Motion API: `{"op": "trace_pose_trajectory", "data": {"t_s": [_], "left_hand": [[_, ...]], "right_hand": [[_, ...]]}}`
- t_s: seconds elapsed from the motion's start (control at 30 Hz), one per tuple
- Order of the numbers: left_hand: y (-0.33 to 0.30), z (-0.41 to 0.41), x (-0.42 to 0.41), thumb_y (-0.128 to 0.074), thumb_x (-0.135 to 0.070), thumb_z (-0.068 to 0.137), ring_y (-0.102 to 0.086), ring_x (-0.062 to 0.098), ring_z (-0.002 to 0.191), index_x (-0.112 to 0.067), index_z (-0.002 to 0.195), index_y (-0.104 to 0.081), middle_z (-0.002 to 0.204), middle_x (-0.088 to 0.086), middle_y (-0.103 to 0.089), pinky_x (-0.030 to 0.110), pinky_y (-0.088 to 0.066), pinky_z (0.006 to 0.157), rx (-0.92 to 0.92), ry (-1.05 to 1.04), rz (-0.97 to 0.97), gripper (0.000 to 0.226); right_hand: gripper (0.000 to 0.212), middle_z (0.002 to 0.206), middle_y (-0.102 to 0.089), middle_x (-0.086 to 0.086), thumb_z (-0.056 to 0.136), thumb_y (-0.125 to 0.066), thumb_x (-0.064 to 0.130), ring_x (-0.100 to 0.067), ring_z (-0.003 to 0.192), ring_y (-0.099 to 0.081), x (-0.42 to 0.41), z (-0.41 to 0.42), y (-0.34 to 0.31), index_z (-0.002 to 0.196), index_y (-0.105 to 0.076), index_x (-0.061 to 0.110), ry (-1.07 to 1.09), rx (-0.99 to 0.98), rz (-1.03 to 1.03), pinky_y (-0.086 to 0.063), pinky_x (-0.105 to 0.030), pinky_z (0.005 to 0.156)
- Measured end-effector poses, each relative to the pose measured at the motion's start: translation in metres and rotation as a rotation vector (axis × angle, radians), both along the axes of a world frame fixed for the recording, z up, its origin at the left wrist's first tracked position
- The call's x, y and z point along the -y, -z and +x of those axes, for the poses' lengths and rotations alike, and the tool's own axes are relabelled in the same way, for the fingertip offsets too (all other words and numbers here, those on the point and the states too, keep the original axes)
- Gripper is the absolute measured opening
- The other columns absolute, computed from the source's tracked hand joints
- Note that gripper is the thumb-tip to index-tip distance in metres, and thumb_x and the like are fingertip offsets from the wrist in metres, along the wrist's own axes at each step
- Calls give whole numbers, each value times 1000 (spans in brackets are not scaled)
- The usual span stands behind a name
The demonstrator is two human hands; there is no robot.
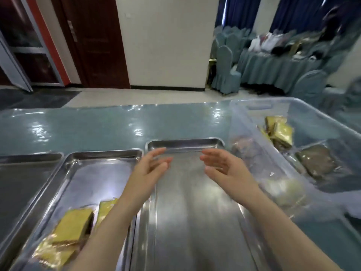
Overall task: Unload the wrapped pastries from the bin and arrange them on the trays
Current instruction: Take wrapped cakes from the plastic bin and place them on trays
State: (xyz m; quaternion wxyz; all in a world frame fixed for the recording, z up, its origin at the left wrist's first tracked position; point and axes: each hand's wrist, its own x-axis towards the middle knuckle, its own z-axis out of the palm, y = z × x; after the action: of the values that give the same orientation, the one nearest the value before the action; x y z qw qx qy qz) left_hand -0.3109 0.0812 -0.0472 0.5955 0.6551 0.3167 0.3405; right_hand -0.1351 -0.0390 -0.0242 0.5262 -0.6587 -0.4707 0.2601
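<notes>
Three steel trays lie side by side on the table. My left hand (pixel 149 169) and my right hand (pixel 224 167) hover over the right-hand tray (pixel 185 145), palms facing, fingers spread, holding nothing. The middle tray (pixel 103 159) holds two wrapped yellow pastries (pixel 73 224) near its front. The clear plastic bin (pixel 252 106) stands to the right. Inside it lie yellow wrapped pastries (pixel 281 132), a brown wrapped pastry (pixel 316 161), a purplish one (pixel 245 148) and a pale one (pixel 283 189). The picture is blurred by motion.
A third tray (pixel 23 159) sits at the far left with no pastries showing on it. The table (pixel 97 130) has a glossy teal cover. Beyond it are a tiled floor, dark red doors, covered chairs (pixel 226 73) and a draped table.
</notes>
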Motion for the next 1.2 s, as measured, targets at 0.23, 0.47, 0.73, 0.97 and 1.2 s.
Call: {"op": "trace_pose_trajectory", "data": {"t_s": [0.23, 0.47, 0.73, 0.97, 1.2], "left_hand": [[-39, 126, 41, -54, -7, 92, -64, 9, 104, -32, 116, -54, 104, -11, -71, 21, -46, 85, 32, 121, 128, 34], [-48, 214, 64, -56, -18, 92, -63, 1, 101, -41, 118, -51, 107, -20, -68, 16, -47, 79, -18, 141, 236, 35], [-48, 290, 59, -58, -25, 91, -59, -8, 100, -47, 118, -48, 108, -24, -66, 10, -47, 76, -116, 185, 261, 36], [-42, 364, 29, -63, -24, 88, -51, -3, 115, -40, 130, -39, 131, -13, -52, 10, -43, 81, -323, 289, 327, 51], [-4, 455, -11, -64, -32, 83, -26, 27, 138, -18, 151, -6, 154, 10, -22, 40, -28, 110, -860, 280, 636, 90]], "right_hand": [[37, 108, -68, 9, 84, -66, 4, -3, 103, -62, 58, 120, -51, 108, -61, 32, 47, 151, 42, -49, -35, 95], [27, 105, -62, 26, 86, -64, 21, 8, 100, -56, 82, 231, -49, 108, -61, 36, 55, 373, -124, -47, -17, 87], [25, 115, -63, 5, 90, -58, 24, -16, 108, -56, 51, 354, -13, 115, -61, 24, -4, 710, -441, -42, -23, 85], [55, 142, -42, 2, 85, -49, 1, -23, 126, -43, -6, 424, 24, 133, -45, 28, -91, 1217, -615, -46, -34, 84], [75, 159, 11, 3, 90, -51, 17, -23, 145, 8, -36, 435, 63, 151, -8, 25, -239, 1467, -678, -12, -50, 113]]}}
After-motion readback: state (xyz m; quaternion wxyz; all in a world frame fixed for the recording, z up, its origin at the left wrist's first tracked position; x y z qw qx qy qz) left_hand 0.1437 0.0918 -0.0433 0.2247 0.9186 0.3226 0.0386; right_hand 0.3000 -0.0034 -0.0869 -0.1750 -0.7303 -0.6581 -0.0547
